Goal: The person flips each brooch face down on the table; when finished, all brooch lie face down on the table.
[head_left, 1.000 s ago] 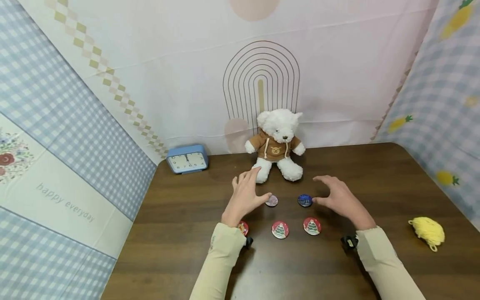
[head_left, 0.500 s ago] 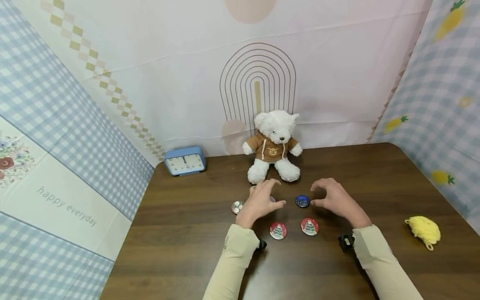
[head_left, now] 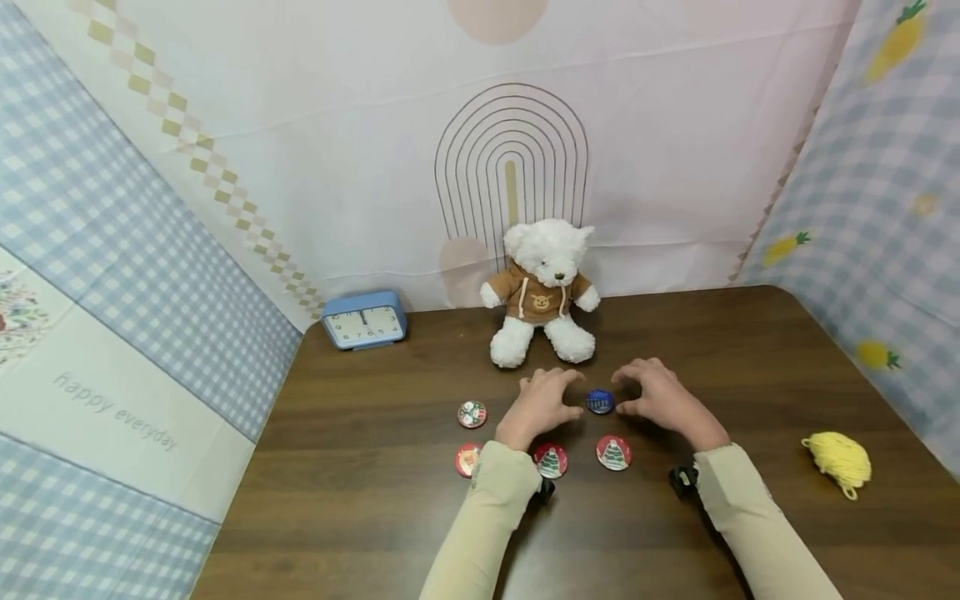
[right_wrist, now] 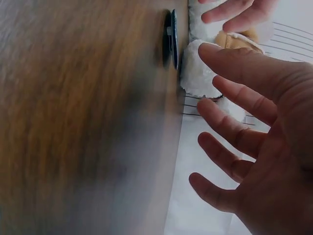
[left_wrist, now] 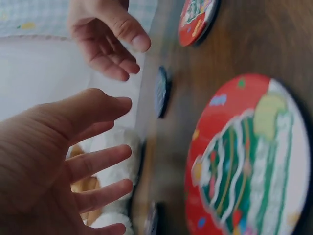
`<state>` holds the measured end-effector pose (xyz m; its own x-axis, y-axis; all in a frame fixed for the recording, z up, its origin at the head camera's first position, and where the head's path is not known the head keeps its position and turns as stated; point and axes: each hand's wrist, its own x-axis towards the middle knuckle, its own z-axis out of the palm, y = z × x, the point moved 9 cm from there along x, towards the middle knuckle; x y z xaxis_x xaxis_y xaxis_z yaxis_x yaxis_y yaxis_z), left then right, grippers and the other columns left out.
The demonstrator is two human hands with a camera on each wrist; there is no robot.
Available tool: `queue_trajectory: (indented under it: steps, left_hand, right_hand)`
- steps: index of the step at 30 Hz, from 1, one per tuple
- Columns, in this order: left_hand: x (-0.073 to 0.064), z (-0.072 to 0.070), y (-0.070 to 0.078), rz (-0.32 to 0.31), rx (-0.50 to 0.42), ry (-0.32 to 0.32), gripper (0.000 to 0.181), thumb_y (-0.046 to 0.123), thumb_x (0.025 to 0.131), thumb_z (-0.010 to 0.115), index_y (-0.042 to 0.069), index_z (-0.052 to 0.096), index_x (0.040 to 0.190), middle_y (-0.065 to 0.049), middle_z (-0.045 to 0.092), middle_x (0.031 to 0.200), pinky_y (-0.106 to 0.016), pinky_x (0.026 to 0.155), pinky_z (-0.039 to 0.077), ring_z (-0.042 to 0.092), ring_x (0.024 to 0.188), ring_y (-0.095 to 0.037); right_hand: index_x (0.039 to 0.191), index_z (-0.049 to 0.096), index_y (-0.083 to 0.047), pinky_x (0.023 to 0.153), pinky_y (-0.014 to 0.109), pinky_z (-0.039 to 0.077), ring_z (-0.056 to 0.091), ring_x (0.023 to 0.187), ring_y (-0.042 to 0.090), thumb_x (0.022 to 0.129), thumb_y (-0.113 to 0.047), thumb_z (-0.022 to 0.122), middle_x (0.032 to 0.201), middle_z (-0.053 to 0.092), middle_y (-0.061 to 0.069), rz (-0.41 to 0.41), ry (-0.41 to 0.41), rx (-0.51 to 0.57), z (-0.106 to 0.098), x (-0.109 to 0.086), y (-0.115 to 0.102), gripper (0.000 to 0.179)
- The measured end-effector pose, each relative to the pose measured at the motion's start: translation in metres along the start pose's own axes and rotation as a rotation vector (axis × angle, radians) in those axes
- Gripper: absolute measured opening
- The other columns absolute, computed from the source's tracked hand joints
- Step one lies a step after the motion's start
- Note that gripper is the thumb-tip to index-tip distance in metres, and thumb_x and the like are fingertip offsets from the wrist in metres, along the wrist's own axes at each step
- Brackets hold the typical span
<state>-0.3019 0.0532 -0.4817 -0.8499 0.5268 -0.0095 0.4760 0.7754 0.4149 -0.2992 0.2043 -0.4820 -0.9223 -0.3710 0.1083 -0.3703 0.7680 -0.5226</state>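
A blue round button badge [head_left: 600, 401] lies on the table between my two hands. My left hand [head_left: 542, 408] hovers just left of it, fingers spread and holding nothing. On its other side is my right hand [head_left: 663, 402], fingers loosely bent and apart, its thumb close to the badge's edge. Two red badges with Christmas trees lie nearer me, one [head_left: 551, 460] partly behind the left wrist and one [head_left: 613, 452] to its right. Further left are a patterned badge [head_left: 472, 414] and a red badge [head_left: 467, 459]. In the left wrist view a dark badge edge [left_wrist: 153, 219] shows beyond the fingers.
A white teddy bear [head_left: 542, 302] in a brown hoodie sits against the back cloth. At the back left stands a blue alarm clock [head_left: 365, 320]. Yellow yarn [head_left: 838, 461] lies on the right side of the brown table [head_left: 352, 517].
My left hand has moved right toward the blue badge, uncovering the two left badges and covering the pale purple one. My right hand has barely moved, and the view has shifted slightly.
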Motion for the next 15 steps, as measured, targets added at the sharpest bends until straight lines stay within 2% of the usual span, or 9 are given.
queue_trajectory:
  steps: [4,8,11,15]
  left_hand:
    - [0.004,0.007,0.001,-0.035,0.020,-0.032,0.050,0.032,0.089,0.079,0.022,0.064,0.135,0.001,0.062,0.133,-0.047,0.094,0.036,0.052,0.119,-0.027]
    - [0.009,0.009,0.003,-0.057,0.019,-0.040,0.038,0.029,0.086,0.082,0.020,0.071,0.121,0.002,0.066,0.119,-0.053,0.099,0.032,0.052,0.114,-0.026]
    - [0.014,0.009,0.006,-0.047,0.019,-0.036,0.027,0.027,0.085,0.083,0.020,0.073,0.109,0.003,0.067,0.108,-0.056,0.099,0.030,0.054,0.109,-0.026]
    - [0.019,0.014,0.010,-0.020,0.070,-0.045,0.025,0.026,0.085,0.083,0.021,0.074,0.108,0.004,0.067,0.106,-0.055,0.097,0.031,0.054,0.106,-0.025]
  right_hand:
    - [0.107,0.073,-0.004,0.084,0.062,0.040,0.052,0.105,0.040,0.079,-0.012,0.085,0.107,0.066,0.012,0.011,-0.038,-0.028,0.006,0.003,0.000,0.031]
    - [0.103,0.074,-0.005,0.082,0.062,0.040,0.053,0.104,0.039,0.079,-0.013,0.085,0.105,0.067,0.011,-0.010,-0.039,-0.051,0.009,0.006,-0.004,0.028]
    - [0.101,0.074,-0.005,0.083,0.060,0.040,0.054,0.102,0.037,0.078,-0.012,0.085,0.103,0.067,0.009,-0.025,-0.036,-0.063,0.009,0.009,-0.007,0.026]
    - [0.101,0.075,-0.005,0.084,0.059,0.039,0.054,0.100,0.034,0.078,-0.011,0.086,0.102,0.068,0.008,-0.038,-0.055,-0.075,0.010,0.010,-0.010,0.026]
